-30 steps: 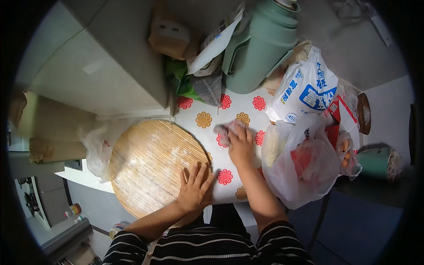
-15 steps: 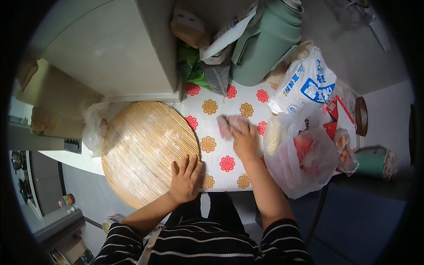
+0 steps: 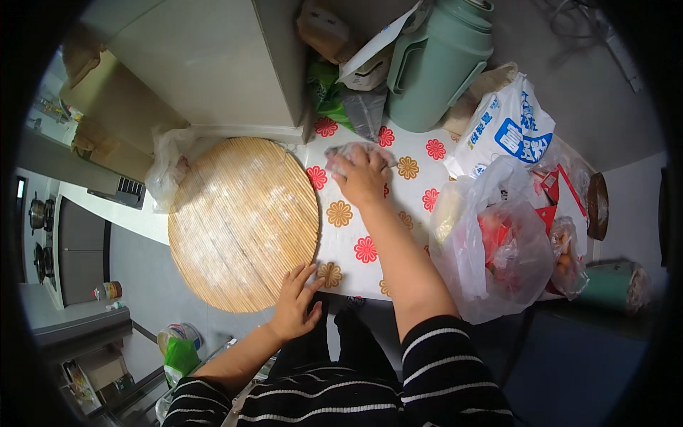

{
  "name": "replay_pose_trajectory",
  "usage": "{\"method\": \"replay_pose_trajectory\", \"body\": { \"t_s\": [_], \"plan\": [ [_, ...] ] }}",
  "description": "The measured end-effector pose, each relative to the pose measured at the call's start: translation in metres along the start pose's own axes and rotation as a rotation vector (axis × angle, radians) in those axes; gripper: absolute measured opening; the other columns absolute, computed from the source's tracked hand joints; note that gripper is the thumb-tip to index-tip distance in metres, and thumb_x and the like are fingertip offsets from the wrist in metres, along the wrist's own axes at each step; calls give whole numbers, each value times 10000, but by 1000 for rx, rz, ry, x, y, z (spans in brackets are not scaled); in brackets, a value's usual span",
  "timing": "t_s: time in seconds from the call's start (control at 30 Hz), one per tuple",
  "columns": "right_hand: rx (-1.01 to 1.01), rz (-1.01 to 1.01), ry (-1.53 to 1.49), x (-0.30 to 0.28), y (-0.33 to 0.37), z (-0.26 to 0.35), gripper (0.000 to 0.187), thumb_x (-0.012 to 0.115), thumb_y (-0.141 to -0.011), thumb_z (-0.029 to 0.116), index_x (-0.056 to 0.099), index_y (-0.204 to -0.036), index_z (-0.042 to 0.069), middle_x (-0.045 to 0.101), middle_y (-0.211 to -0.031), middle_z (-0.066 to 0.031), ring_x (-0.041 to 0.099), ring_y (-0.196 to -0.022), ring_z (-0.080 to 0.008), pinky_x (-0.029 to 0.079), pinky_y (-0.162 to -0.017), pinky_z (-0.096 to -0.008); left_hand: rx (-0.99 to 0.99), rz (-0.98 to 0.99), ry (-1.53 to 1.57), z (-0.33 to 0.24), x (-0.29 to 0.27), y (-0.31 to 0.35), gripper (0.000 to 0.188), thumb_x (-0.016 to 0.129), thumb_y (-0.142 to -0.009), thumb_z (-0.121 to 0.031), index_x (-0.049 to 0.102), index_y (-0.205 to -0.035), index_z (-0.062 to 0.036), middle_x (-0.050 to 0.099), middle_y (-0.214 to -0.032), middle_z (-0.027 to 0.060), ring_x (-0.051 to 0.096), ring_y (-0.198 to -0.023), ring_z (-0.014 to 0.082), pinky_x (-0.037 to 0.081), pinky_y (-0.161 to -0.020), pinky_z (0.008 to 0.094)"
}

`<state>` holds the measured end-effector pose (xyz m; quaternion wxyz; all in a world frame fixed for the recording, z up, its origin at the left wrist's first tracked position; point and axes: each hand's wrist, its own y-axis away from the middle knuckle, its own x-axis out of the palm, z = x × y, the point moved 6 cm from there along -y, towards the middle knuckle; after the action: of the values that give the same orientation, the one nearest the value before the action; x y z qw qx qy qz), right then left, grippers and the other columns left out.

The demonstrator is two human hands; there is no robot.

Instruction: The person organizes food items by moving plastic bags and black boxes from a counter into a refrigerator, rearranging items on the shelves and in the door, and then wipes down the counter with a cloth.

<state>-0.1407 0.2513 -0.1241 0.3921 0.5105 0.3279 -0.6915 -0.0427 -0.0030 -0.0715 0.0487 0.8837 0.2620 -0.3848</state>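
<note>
A pinkish-grey cloth [image 3: 340,151] lies bunched on the flower-patterned tablecloth [image 3: 363,281], with my right hand [image 3: 363,176] pressed over it and its fingers curled onto the fabric. That arm reaches far forward, near the corner of the cabinet. My left hand [image 3: 293,307] is open at the near right rim of a round slatted wooden board [image 3: 242,220]. Its fingertips are by the rim, and its thumb stands apart. White powder dusts the board's top.
A green thermos jug [image 3: 441,67] and several packages stand at the back. To the right are a white flour sack [image 3: 501,128], a translucent plastic bag [image 3: 498,263] with red contents, and a bag of eggs [image 3: 567,260]. A crumpled clear bag [image 3: 167,171] sits left of the board.
My right hand has slid the cloth away from me and to the left. My left hand has drawn back off the board's surface to its near rim. The view has shifted slightly.
</note>
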Motion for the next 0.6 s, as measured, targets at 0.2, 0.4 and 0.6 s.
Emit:
{"method": "replay_pose_trajectory", "body": {
  "t_s": [0.2,0.4,0.6],
  "plan": [
    [-254,-228,-158,-3,91,17,124,628,-797,197,686,-895,245,555,-1147,-8,500,-1041,-305,401,-900,-473,-315,-84,580,22,39,42,265,609,-834,-52,580,-1095,-19,610,-1098,188,595,-1013,350,478,-887,399],
    [-87,-250,-423,-95,52,-34,214,673,-752,158,684,-955,228,595,-1100,-78,548,-996,-298,436,-865,-416,-1378,-17,1783,40,143,55,410,345,-1003,-299,568,-1063,39,632,-1045,203,641,-948,328,514,-880,412],
    [29,-194,-54,-28,39,-92,305,597,-808,102,675,-1069,240,553,-1197,-60,496,-1073,-332,438,-897,-418,-1235,249,2085,19,185,23,669,221,-966,-488,537,-1162,68,605,-1142,273,602,-1076,378,492,-911,472]
  ]
}}
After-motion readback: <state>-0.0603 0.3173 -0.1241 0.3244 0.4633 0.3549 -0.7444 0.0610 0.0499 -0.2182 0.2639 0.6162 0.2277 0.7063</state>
